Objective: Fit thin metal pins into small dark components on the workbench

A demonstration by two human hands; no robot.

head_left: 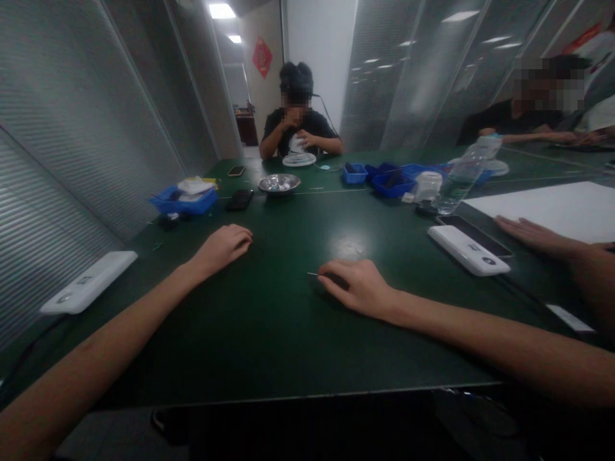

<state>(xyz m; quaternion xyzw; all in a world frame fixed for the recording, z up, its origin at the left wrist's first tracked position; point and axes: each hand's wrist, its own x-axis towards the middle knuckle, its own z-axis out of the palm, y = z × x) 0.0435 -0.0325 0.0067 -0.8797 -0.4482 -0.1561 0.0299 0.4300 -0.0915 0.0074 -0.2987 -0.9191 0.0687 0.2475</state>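
My left hand [225, 246] rests on the dark green table [269, 333] with its fingers curled under; nothing shows in it. My right hand [359, 285] lies knuckles-up near the table's middle, fingers closed over a thin tool [313, 274] whose metal tip sticks out to the left. Both forearms reach in from the near edge.
A white device [89, 282] lies at the left edge, another white device [468, 250] and a phone [473, 234] at right. A neighbour's hand [528, 234] rests by white paper [552, 208]. Farther back: blue trays [183, 202], metal bowl [279, 184], water bottle [464, 176], two seated people.
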